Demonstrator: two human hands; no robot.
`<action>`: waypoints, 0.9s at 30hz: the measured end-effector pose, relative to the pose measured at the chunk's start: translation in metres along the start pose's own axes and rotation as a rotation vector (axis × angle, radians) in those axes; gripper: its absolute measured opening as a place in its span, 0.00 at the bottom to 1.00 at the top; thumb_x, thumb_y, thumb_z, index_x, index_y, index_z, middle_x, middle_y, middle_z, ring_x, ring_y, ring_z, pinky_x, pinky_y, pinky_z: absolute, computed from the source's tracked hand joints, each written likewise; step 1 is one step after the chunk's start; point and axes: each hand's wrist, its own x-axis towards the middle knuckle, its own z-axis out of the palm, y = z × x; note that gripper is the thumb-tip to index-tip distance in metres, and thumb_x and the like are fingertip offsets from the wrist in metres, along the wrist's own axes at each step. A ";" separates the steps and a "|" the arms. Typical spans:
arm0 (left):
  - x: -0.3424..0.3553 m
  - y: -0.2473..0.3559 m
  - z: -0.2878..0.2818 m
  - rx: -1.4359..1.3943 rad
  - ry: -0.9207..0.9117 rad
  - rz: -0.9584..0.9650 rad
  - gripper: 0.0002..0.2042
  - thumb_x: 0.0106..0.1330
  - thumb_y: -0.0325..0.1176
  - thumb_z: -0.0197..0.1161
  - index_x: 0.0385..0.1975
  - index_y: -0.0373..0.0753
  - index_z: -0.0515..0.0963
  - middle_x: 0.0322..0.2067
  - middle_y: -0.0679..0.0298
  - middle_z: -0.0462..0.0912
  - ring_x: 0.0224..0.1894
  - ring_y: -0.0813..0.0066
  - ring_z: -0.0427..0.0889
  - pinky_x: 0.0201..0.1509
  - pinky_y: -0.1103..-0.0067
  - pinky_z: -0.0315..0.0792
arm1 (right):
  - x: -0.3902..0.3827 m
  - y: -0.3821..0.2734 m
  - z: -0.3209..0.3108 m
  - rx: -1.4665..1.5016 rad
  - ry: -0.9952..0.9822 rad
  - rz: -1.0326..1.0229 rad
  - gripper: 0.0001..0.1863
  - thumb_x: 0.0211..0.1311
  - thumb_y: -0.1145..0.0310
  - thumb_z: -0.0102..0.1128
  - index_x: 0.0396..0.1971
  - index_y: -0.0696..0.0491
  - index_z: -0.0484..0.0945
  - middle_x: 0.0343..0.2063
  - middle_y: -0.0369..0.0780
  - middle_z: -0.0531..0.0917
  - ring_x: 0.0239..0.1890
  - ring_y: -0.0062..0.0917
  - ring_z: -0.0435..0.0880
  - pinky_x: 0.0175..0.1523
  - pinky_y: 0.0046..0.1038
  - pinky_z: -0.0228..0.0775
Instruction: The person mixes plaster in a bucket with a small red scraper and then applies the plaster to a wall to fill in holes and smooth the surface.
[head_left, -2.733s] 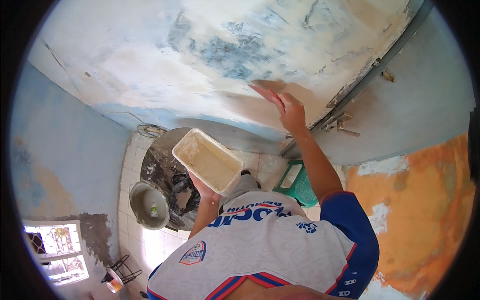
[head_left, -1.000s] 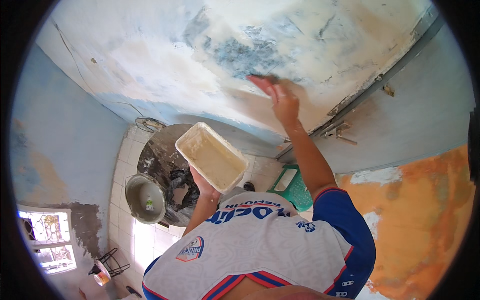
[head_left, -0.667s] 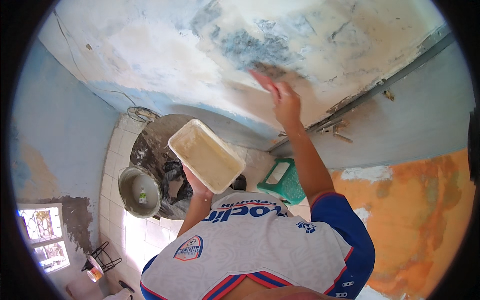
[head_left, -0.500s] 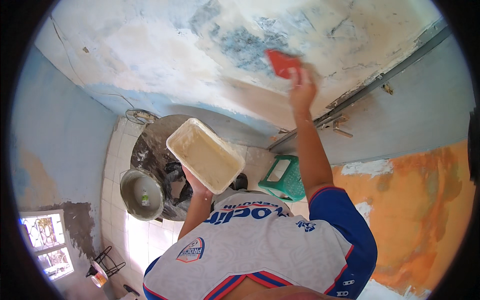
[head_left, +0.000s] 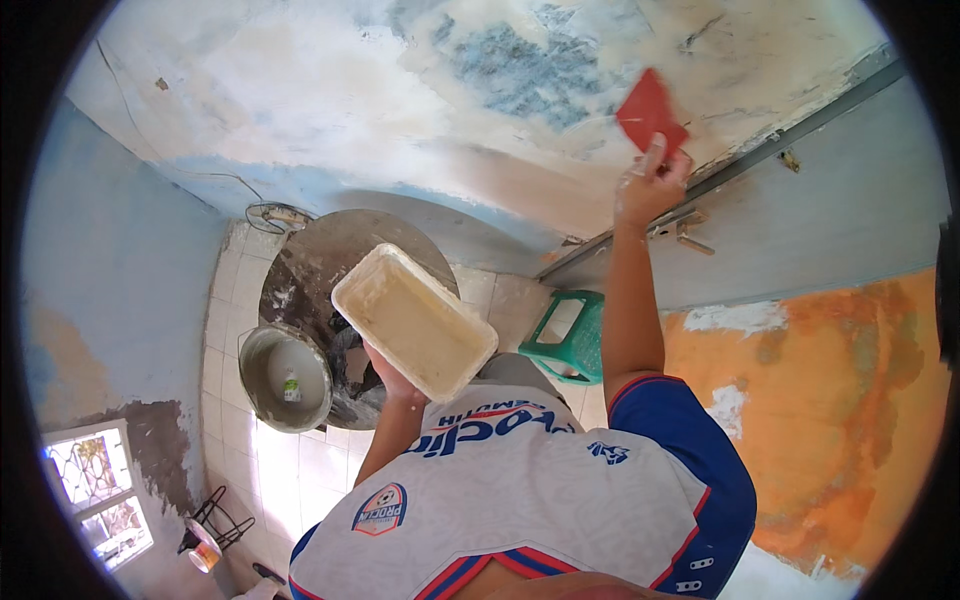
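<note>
A red putty spreader (head_left: 652, 112) is gripped in my right hand (head_left: 652, 185), raised against the patchy plastered wall (head_left: 400, 110) near its right end. White smears mark that hand. My left hand (head_left: 393, 375) holds a cream rectangular tub (head_left: 415, 320) from beneath and the side; most of its fingers are hidden under the tub. Pale filler coats the tub's inside. Beside the spreader, a rough blue-grey patch (head_left: 525, 75) shows through the whitish coat.
Left of the tub stand a round, stained table (head_left: 330, 250) and a bucket (head_left: 285, 380) with a small bottle inside. A green plastic stool (head_left: 570, 340) stands to the right. A grey door (head_left: 800, 220) with a handle adjoins the wall. A window (head_left: 100, 490) is at lower left.
My right hand has moved to the right along the wall with the red spreader, which has turned. The tub stays in my left hand, nearly in the same place.
</note>
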 end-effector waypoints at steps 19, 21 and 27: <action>0.002 -0.001 0.017 -0.018 -0.094 -0.096 0.33 0.74 0.63 0.38 0.70 0.47 0.62 0.65 0.64 0.70 0.65 0.61 0.71 0.68 0.65 0.66 | -0.005 0.062 -0.015 -0.382 -0.603 -0.379 0.18 0.71 0.55 0.57 0.43 0.55 0.82 0.36 0.48 0.86 0.38 0.43 0.86 0.44 0.41 0.75; 0.003 0.001 0.016 -0.007 -0.090 -0.079 0.33 0.74 0.64 0.37 0.70 0.47 0.62 0.65 0.64 0.70 0.65 0.61 0.71 0.68 0.64 0.66 | 0.012 0.055 -0.011 -0.475 -0.543 -0.227 0.17 0.70 0.55 0.57 0.44 0.54 0.82 0.37 0.48 0.86 0.39 0.45 0.85 0.45 0.42 0.75; -0.005 0.000 0.029 -0.059 -0.011 -0.010 0.29 0.75 0.58 0.43 0.67 0.44 0.64 0.59 0.61 0.75 0.58 0.61 0.78 0.62 0.63 0.74 | 0.029 -0.004 -0.019 0.217 -0.048 -0.080 0.18 0.72 0.57 0.58 0.45 0.60 0.77 0.33 0.39 0.85 0.26 0.20 0.82 0.31 0.26 0.74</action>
